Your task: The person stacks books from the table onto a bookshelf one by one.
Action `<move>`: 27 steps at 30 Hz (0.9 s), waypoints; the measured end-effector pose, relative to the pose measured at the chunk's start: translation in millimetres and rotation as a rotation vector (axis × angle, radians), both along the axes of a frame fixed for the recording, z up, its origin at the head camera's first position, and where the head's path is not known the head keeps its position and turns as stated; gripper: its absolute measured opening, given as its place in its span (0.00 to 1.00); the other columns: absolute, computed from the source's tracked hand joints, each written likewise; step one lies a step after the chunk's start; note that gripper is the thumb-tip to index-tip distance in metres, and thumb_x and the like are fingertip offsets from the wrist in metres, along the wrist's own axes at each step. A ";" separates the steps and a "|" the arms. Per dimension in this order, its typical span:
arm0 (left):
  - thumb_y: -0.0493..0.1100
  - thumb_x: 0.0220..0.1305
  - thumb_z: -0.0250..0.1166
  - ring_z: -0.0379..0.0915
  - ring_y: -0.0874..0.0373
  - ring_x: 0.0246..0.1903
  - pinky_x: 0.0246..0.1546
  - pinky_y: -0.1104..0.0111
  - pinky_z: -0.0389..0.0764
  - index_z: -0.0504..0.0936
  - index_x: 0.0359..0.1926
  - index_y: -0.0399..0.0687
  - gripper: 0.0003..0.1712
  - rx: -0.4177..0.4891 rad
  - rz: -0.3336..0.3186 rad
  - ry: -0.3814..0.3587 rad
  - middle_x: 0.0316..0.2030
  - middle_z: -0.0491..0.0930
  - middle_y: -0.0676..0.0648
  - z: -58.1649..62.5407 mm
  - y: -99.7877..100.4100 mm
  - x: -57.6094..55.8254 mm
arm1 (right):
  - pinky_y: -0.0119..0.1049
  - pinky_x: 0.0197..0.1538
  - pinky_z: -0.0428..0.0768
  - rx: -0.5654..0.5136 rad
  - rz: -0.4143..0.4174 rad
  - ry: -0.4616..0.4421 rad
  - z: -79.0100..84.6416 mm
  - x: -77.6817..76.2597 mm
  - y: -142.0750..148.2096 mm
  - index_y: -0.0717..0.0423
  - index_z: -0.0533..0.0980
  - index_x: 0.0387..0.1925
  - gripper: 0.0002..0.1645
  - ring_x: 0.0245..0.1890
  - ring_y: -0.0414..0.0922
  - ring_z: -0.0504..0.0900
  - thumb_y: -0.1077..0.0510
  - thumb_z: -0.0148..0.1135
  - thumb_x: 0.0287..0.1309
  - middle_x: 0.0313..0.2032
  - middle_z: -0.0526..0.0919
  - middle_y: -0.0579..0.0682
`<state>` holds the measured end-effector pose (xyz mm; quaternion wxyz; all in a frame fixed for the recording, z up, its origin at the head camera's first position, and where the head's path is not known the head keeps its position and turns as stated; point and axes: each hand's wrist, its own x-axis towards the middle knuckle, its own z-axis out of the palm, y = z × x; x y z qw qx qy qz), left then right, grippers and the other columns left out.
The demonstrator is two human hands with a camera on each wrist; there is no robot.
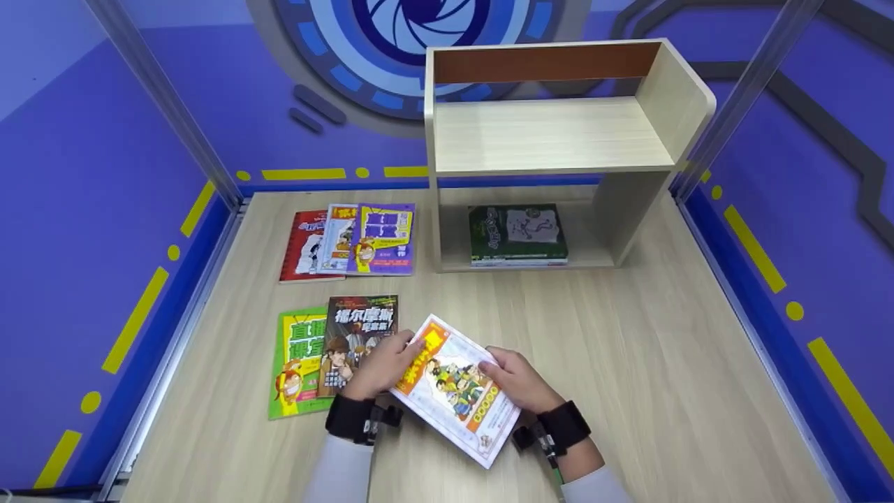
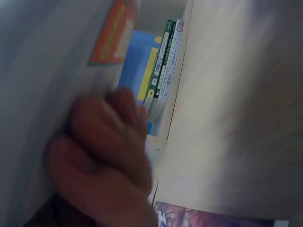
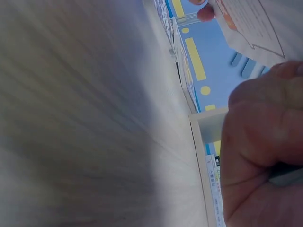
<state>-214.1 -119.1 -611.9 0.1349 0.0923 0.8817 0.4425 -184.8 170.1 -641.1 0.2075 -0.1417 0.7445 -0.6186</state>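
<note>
A white comic book with an orange title band (image 1: 457, 391) is held tilted above the table's near part. My left hand (image 1: 383, 363) grips its left edge, thumb on the cover; my right hand (image 1: 525, 381) grips the right edge the same way. In the left wrist view the curled fingers of the left hand (image 2: 104, 151) show against the book's underside. The right wrist view has the right hand (image 3: 265, 142) at one edge of the book (image 3: 255, 28). Beside the left hand lies a dark comic book (image 1: 360, 314), overlapping a green and yellow book (image 1: 293, 398).
A two-tier wooden shelf (image 1: 552, 136) stands at the back right. Stacked flat on its lower level are several books, a dark green one (image 1: 517, 234) on top. At the back left, a red book (image 1: 300, 244), a light blue book (image 1: 339, 241) and a purple book (image 1: 380, 241) overlap.
</note>
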 end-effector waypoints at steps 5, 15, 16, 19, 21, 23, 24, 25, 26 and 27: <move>0.58 0.84 0.52 0.73 0.58 0.25 0.27 0.68 0.74 0.77 0.49 0.47 0.19 0.019 -0.062 -0.013 0.29 0.76 0.51 -5.6 5.2 6.5 | 0.34 0.31 0.88 0.030 0.004 -0.027 0.8 -1.3 6.8 0.60 0.79 0.55 0.18 0.30 0.45 0.91 0.50 0.54 0.81 0.35 0.89 0.51; 0.53 0.84 0.53 0.68 0.59 0.26 0.26 0.69 0.70 0.72 0.49 0.44 0.16 -0.077 0.039 0.136 0.28 0.71 0.51 -11.8 22.3 15.1 | 0.27 0.23 0.76 0.114 -0.290 0.043 2.8 -8.8 18.1 0.57 0.76 0.30 0.17 0.21 0.40 0.80 0.52 0.66 0.73 0.22 0.80 0.45; 0.53 0.84 0.54 0.68 0.59 0.26 0.26 0.68 0.70 0.72 0.48 0.44 0.16 -0.081 0.060 0.156 0.27 0.70 0.51 -12.5 23.6 15.6 | 0.27 0.23 0.74 0.096 -0.351 0.045 3.2 -10.2 19.2 0.57 0.76 0.30 0.15 0.20 0.39 0.78 0.54 0.67 0.73 0.22 0.78 0.45; 0.51 0.84 0.55 0.68 0.57 0.25 0.25 0.66 0.70 0.72 0.47 0.44 0.14 -0.081 0.136 0.206 0.26 0.70 0.50 -13.7 28.1 16.6 | 0.28 0.25 0.75 0.014 -0.535 0.005 5.1 -13.9 20.5 0.61 0.78 0.37 0.08 0.21 0.39 0.78 0.60 0.66 0.71 0.23 0.79 0.45; 0.49 0.83 0.55 0.69 0.56 0.25 0.25 0.65 0.71 0.71 0.46 0.42 0.13 -0.075 0.195 0.230 0.26 0.70 0.49 -13.9 32.4 16.4 | 0.29 0.26 0.78 -0.051 -0.626 -0.045 5.9 -15.6 19.5 0.63 0.77 0.44 0.07 0.23 0.40 0.81 0.61 0.64 0.73 0.26 0.83 0.48; 0.48 0.83 0.55 0.69 0.54 0.26 0.26 0.63 0.71 0.71 0.46 0.41 0.13 -0.062 0.254 0.247 0.26 0.69 0.48 -14.6 37.8 16.2 | 0.30 0.28 0.80 -0.083 -0.674 -0.091 7.2 -16.0 17.8 0.63 0.76 0.51 0.11 0.25 0.41 0.83 0.59 0.61 0.75 0.29 0.85 0.49; 0.47 0.83 0.55 0.69 0.54 0.26 0.26 0.62 0.72 0.71 0.46 0.40 0.13 -0.050 0.283 0.258 0.26 0.69 0.48 -15.4 40.9 15.8 | 0.30 0.30 0.81 -0.080 -0.682 -0.108 7.5 -16.0 16.9 0.63 0.76 0.54 0.13 0.27 0.40 0.83 0.58 0.60 0.76 0.31 0.85 0.49; 0.46 0.83 0.55 0.69 0.54 0.26 0.26 0.62 0.71 0.70 0.46 0.40 0.12 -0.036 0.311 0.263 0.26 0.69 0.48 -16.5 44.3 15.6 | 0.30 0.31 0.81 -0.071 -0.676 -0.121 7.6 -15.6 16.0 0.63 0.75 0.56 0.15 0.28 0.41 0.83 0.57 0.59 0.77 0.32 0.85 0.50; 0.45 0.83 0.55 0.68 0.53 0.26 0.26 0.61 0.71 0.70 0.46 0.40 0.12 -0.021 0.337 0.271 0.26 0.68 0.48 -17.6 48.0 15.7 | 0.30 0.32 0.81 -0.058 -0.665 -0.124 7.4 -15.2 15.5 0.63 0.75 0.59 0.17 0.30 0.41 0.83 0.56 0.58 0.78 0.34 0.85 0.50; 0.45 0.83 0.55 0.67 0.54 0.25 0.26 0.61 0.71 0.70 0.46 0.40 0.11 -0.001 0.361 0.277 0.25 0.67 0.49 -18.9 52.0 15.7 | 0.31 0.34 0.81 -0.035 -0.651 -0.120 6.3 -14.8 15.3 0.63 0.75 0.61 0.19 0.31 0.41 0.83 0.55 0.57 0.78 0.35 0.85 0.51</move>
